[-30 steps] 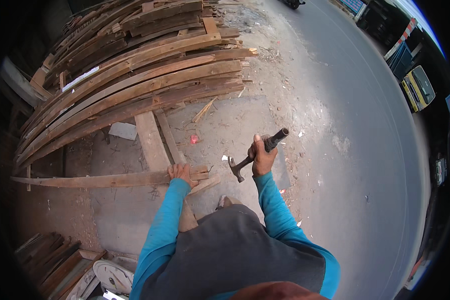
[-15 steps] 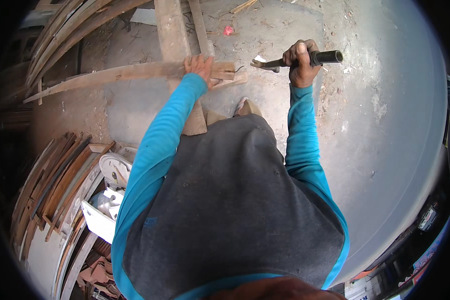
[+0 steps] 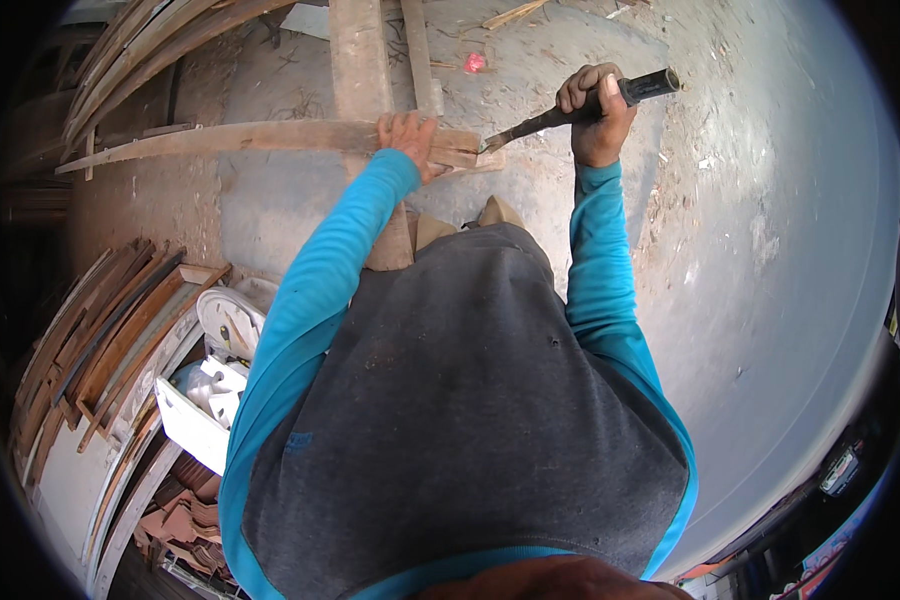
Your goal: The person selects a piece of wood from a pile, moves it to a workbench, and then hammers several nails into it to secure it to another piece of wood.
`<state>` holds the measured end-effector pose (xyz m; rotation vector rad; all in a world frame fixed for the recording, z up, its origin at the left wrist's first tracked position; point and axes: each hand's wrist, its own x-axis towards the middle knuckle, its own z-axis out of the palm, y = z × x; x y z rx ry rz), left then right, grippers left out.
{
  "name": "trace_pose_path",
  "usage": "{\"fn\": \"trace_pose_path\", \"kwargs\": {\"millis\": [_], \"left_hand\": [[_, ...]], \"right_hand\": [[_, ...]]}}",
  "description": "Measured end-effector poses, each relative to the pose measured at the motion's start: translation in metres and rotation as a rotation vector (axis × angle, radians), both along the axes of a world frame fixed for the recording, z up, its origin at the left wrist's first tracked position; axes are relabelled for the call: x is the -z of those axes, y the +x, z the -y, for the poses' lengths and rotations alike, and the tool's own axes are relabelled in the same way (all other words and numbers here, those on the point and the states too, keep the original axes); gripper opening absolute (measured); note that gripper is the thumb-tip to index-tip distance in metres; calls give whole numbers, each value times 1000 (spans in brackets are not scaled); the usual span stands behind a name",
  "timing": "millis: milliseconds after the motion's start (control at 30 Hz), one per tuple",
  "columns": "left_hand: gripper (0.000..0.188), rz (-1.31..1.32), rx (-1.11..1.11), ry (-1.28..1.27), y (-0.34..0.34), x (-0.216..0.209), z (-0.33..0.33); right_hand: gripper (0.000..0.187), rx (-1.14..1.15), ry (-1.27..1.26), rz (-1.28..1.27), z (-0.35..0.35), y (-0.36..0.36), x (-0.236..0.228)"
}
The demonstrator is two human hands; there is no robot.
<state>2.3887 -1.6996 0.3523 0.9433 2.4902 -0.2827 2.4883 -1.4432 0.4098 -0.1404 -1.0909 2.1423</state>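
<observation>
“So, where does the narrow plank (image 3: 270, 137) lie?”

“Crosswise in front of the person, over a wider board (image 3: 362, 70) that runs toward the lap. A short piece of wood (image 3: 490, 162) shows just beside its right end.”

“And the left hand (image 3: 407, 140)?”

“Clasped over the narrow plank near that right end, fingers at the far edge, thumb on the near side.”

“What about the right hand (image 3: 600, 110)?”

“It is clenched around the dark handle of a hammer (image 3: 538, 125), whose butt points right and away from the body, while the head is at the plank's end.”

“Touching it?”

“I can't tell; the contact is too small to make out.”

“Anything nearby?”

“A thin batten (image 3: 415, 50) right of the wider board, a red scrap (image 3: 475, 63) on the ground beyond, and, to the person's left, a white container (image 3: 192, 430) beside stacked timber (image 3: 120, 345).”
</observation>
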Motion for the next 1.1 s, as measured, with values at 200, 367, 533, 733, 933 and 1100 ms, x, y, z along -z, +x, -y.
{"fn": "trace_pose_path", "kwargs": {"millis": [200,367,533,733,933,1100], "left_hand": [[85,-98,23,143,11,7,27],[96,27,72,76,-3,20,-3],[94,-53,52,162,-2,23,21],[84,-20,27,206,5,-5,7],[77,-78,43,339,13,2,18],[83,-16,40,205,7,-9,14]], "right_hand": [[32,-60,-78,2,10,-10,-10],[33,-17,-159,1,-25,-4,-2],[36,-239,-16,17,3,-35,-28],[44,-399,620,345,47,-63,-67],[51,-455,788,460,73,-75,-91],[50,-618,938,499,92,-106,-97]]}}
